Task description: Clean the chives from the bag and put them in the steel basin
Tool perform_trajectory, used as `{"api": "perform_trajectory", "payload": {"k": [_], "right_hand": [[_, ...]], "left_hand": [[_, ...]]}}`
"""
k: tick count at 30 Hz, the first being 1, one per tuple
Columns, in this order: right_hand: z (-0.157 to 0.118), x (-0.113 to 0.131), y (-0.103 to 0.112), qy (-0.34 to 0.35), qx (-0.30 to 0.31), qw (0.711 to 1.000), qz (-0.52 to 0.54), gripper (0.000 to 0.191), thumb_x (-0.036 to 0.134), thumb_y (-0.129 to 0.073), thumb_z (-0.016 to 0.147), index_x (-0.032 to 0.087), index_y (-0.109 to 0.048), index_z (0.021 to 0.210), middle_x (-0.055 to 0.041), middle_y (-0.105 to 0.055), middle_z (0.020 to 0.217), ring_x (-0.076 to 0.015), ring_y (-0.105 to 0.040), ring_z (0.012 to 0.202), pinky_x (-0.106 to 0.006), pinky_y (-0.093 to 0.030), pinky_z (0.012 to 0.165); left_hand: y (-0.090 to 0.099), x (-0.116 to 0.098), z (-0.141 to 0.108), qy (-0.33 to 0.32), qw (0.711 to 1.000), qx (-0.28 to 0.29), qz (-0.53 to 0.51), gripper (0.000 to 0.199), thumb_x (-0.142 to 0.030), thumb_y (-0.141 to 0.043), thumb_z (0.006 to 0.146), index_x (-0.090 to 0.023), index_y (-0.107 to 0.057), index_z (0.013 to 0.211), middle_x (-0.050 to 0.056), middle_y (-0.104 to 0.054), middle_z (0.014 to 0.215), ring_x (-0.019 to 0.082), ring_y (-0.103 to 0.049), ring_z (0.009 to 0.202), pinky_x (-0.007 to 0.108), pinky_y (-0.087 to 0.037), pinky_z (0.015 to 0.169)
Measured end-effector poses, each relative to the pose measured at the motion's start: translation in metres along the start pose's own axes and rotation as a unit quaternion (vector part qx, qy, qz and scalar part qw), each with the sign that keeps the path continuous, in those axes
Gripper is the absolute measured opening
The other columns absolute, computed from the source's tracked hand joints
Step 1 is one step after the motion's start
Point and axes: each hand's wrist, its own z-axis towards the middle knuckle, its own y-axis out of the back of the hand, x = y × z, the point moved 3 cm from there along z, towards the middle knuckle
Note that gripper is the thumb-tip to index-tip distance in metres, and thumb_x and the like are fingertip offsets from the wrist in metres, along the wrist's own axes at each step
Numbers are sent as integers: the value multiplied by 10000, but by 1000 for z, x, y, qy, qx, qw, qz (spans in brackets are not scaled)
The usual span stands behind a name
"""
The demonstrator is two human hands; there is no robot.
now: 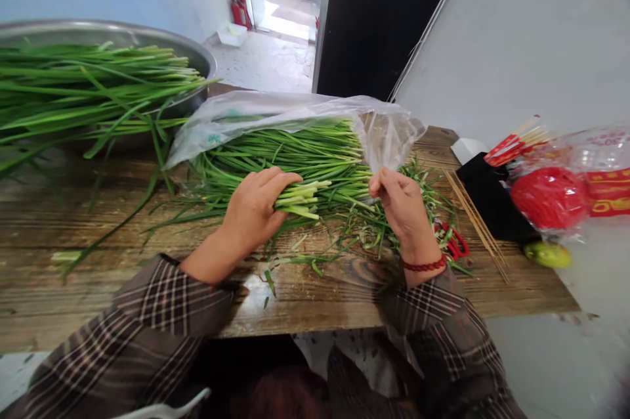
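A small bunch of garlic chives [305, 198] is gripped in my left hand [258, 205], its pale cut ends pointing right. Just right of those ends, my right hand [401, 202] is closed in a pinch; what lies between its fingertips is hidden. Folds of a clear plastic bag [290, 104] come down right behind the pinching fingers. A larger pile of chives [295, 150] lies partly under that bag, beyond both hands. Loose trimmings and leaf scraps [367, 225] are scattered on the wooden table [315, 301] below and around my right hand.
At the left, a big metal basin [209, 64] holds many more chives [98, 81], some hanging over its rim. Red-handled scissors [455, 242] lie beside my right wrist. Farther right are thin wooden sticks [477, 225], a black box [497, 202] and a red wrapped bundle [550, 198].
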Motion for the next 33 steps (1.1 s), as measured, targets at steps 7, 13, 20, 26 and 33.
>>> {"api": "perform_trajectory", "payload": {"k": [7, 13, 20, 26, 33], "right_hand": [[-8, 23, 1, 117, 299, 931, -172, 387, 543, -583, 864, 218, -722, 1019, -68, -723, 1007, -198, -654, 912, -329, -495, 809], [0, -4, 16, 113, 130, 909, -379, 213, 369, -619, 877, 198, -683, 767, -20, -670, 748, -158, -574, 692, -286, -405, 672], [-1, -5, 14, 131, 154, 864, -461, 59, 251, -672, 832, 215, -695, 790, -43, -675, 803, -195, -595, 779, -321, -406, 744], [-4, 13, 1, 167, 58, 945, -274, 220, 321, -542, 918, 219, -670, 771, -27, -679, 780, -179, -612, 756, -318, -453, 737], [-16, 14, -32, 110, 86, 975, -173, 314, 362, -498, 937, 201, -632, 703, -12, -640, 688, -151, -586, 671, -284, -432, 645]], "left_hand": [[2, 3, 5, 83, 992, -52, -75, 154, -298, -540, 864, -192, -632, 800, 22, -600, 756, 161, -552, 704, 263, -427, 657], [4, 4, 6, 98, 988, -77, -90, 183, -314, -547, 871, -190, -574, 740, 4, -575, 724, 144, -527, 685, 254, -416, 647], [4, 4, 6, 102, 987, -81, -94, 185, -316, -561, 862, -193, -557, 724, -2, -580, 713, 139, -521, 677, 250, -422, 650], [5, 0, 4, 136, 979, -98, -118, 220, -365, -568, 866, -177, -599, 756, 13, -622, 749, 143, -546, 693, 254, -440, 658], [2, -9, 4, 135, 969, -52, -198, 280, -411, -575, 873, -158, -678, 813, 52, -704, 830, 183, -637, 780, 289, -483, 730]]}}
